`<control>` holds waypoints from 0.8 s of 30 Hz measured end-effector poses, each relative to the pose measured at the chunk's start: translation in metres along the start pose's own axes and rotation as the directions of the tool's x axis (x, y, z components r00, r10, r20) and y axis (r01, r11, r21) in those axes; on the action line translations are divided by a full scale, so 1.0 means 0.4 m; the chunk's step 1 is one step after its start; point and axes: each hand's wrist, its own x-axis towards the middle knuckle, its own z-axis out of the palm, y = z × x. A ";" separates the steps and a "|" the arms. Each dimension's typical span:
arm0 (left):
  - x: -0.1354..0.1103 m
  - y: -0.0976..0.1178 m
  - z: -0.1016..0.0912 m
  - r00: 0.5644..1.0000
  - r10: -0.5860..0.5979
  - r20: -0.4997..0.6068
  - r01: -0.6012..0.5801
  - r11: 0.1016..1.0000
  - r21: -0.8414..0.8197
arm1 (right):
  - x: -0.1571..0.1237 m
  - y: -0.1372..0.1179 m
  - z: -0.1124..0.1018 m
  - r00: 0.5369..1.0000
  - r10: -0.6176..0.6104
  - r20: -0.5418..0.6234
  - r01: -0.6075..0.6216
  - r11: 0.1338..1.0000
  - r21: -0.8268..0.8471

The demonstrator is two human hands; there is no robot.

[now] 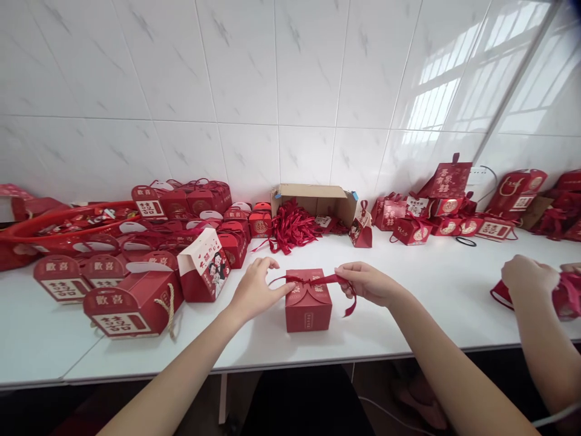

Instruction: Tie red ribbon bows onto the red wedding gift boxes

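A small red gift box [308, 312] with curved top flaps stands upright on the table in front of me. A dark red ribbon [324, 280] crosses its top, with a knot near the middle. My right hand [363, 281] pinches the ribbon's right part between thumb and fingers, and a loose tail hangs below it. On the box's left, my left hand [256, 287] has its thumb against the top edge by the knot. Its thumb and forefinger are spread apart, and the ribbon's left end curves between them.
Finished-looking red boxes [131, 303] crowd the left, beside a red basin [22, 230]. Behind stands a cardboard carton [318, 194] with a heap of red ribbons [295, 227]. More boxes [411, 230] line the wall. At right, another person's hands [529, 281] handle a red item.
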 end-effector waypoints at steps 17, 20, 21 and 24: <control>0.038 0.141 0.056 0.949 0.128 -0.288 -0.138 0.990 -0.014 | -0.027 -0.037 0.043 0.976 -0.211 -0.058 0.190 0.949 -0.252; 0.036 0.145 0.053 0.958 0.089 -0.274 -0.112 0.991 -0.069 | 0.015 -0.012 0.083 0.952 -0.281 -0.118 0.237 0.927 -0.292; 0.036 0.143 0.050 0.964 0.072 -0.255 -0.102 0.989 -0.107 | 0.029 -0.006 0.098 0.941 -0.311 -0.136 0.259 0.917 -0.303; 0.043 0.124 0.034 0.989 0.015 -0.150 -0.060 0.952 -0.299 | 0.060 0.007 0.132 0.900 -0.376 -0.220 0.299 0.900 -0.316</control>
